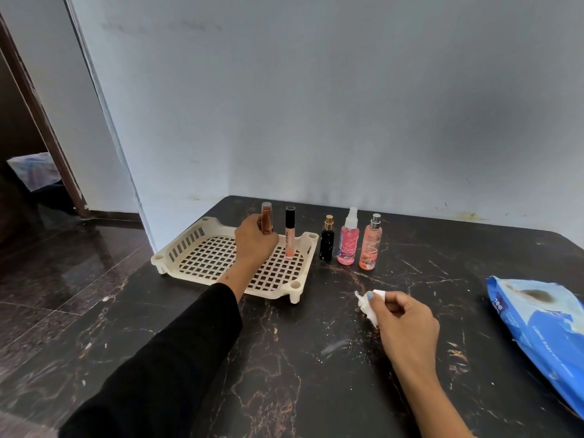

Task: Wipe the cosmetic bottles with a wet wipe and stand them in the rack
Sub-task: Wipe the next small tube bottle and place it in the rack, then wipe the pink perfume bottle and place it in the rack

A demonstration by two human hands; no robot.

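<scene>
A cream lattice rack (202,263) lies on the dark marble table. My left hand (254,240) grips a brown tube with a clear cap (267,216), held upright over the rack's far side. A peach lip gloss with a black cap (290,235) stands upright in the rack just right of it. To the right of the rack, on the table, stand a black bottle with a gold cap (327,240), a pink spray bottle (348,240) and an orange spray bottle (370,245). My right hand (407,324) pinches a crumpled white wet wipe (368,306) above the table.
A blue wet-wipe pack (543,327) lies at the table's right edge. A pale wall (347,105) runs behind the table (316,358), close to the bottles. The table's left edge drops to a glossy dark floor (57,279); a doorway is at far left.
</scene>
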